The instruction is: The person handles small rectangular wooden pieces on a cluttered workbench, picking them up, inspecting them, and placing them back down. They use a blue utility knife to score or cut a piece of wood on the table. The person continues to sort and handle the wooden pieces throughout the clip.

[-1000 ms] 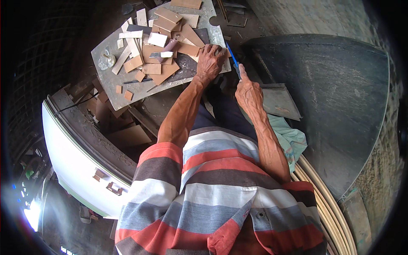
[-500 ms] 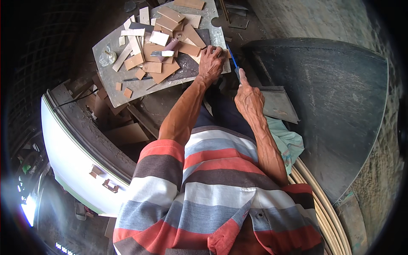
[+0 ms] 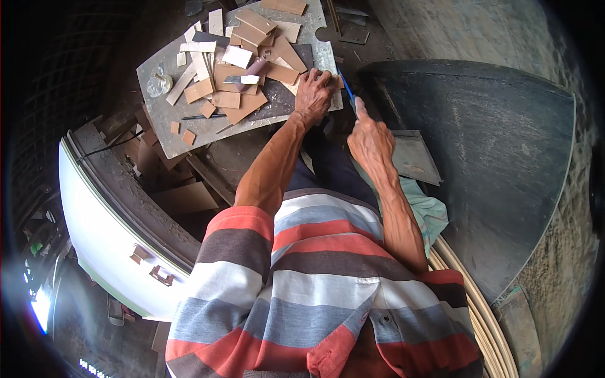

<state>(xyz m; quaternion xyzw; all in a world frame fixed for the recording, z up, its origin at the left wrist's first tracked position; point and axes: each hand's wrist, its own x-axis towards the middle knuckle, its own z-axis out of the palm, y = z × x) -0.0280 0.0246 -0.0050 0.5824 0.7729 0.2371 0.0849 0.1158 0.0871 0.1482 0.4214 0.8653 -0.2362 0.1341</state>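
My left hand (image 3: 313, 94) is closed at the right edge of the work table (image 3: 249, 129), its fingers curled down over a small brown wood piece (image 3: 339, 82) whose end juts past the edge. My right hand (image 3: 372, 143) grips a saw, with a finger laid along its top. Seen nearly edge-on, the saw (image 3: 346, 86) shows as a narrow blue strip running up beside the jutting wood. Thin wood pieces (image 3: 244, 106) are heaped to the left of my left hand. A brush with white bristles (image 3: 249, 80) lies on the heap.
A glass jar (image 3: 159, 83) stands at the table's left side, and a dark pencil-like stick (image 3: 203, 116) lies near its front edge. A large dark curved panel (image 3: 479, 157) leans on the right. At left is a white curved panel (image 3: 107, 230). Long wood strips (image 3: 469, 302) and a pale green cloth (image 3: 422, 211) lie by my right arm.
My right hand has shifted slightly away from me, along the saw's line. My left hand stays at the table edge, and the wood heap has not moved.
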